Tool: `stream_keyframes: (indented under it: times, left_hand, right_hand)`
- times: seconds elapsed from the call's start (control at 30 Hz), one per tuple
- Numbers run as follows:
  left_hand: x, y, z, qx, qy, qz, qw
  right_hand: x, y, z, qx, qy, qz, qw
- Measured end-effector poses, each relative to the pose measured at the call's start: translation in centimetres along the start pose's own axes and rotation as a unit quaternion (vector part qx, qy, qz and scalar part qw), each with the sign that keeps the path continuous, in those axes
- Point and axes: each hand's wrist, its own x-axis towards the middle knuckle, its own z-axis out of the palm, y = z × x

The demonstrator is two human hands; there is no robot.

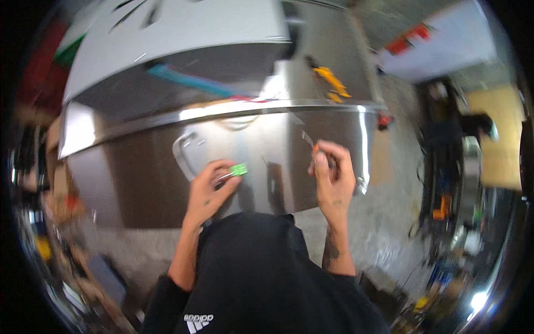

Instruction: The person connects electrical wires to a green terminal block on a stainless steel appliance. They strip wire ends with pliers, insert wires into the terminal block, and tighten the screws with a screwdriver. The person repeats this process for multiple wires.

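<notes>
Between the fingertips of my left hand (209,189) is a small bright green block-like piece (238,169), with a thin shiny strip running back under the fingers. My right hand (337,183) is raised apart from it, thumb and fingers pinched on a slim item with an orange part (316,149). A thin pale line runs up and left from that pinch; blur hides its kind. Both hands hover over a shiny metal surface (133,178), with a curved metal handle (179,156) beside my left hand.
Behind a raised metal ledge (211,111) lie a teal strip (192,82) with a red wire-like end and a yellow-handled tool (332,80). A white panel (183,28) stands at the far left. Shelves with tools and an orange object (442,207) line the right side.
</notes>
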Motion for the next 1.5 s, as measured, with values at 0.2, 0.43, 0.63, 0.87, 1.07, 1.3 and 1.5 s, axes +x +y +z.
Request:
stream_keyframes:
  times: [0.2, 0.43, 0.63, 0.87, 1.07, 1.3, 1.5]
  left_hand:
    - [-0.6, -0.1, 0.0, -0.023, 0.029, 0.009, 0.999]
    - [-0.8, -0.2, 0.0, -0.034, 0.03, 0.02, 0.999]
    - [-0.9, 0.0, -0.4, -0.022, 0.019, 0.014, 0.999]
    - [-0.8, -0.2, -0.4, -0.035, 0.012, 0.026, 0.999]
    - [-0.9, 0.5, -0.4, 0.032, 0.024, 0.051, 0.998]
    - [-0.9, 1.2, -0.3, 0.127, 0.036, 0.088, 0.987]
    - [-0.9, 0.7, -0.1, 0.143, 0.018, 0.09, 0.985]
  right_hand:
    - [-4.8, 2.0, 5.4, -0.071, -0.16, -0.036, 0.984]
    - [-3.5, 2.2, 7.0, -0.161, -0.183, -0.187, 0.952]
    - [-3.1, 1.9, 7.0, -0.162, -0.196, -0.192, 0.948]
    - [-3.5, 1.9, 7.3, -0.164, -0.202, -0.179, 0.949]
    - [-3.2, 1.9, 6.8, -0.226, -0.23, -0.216, 0.922]
    - [-2.9, 0.8, 6.0, -0.336, -0.29, -0.279, 0.852]
    - [-1.9, 1.4, 6.0, -0.337, -0.301, -0.287, 0.845]
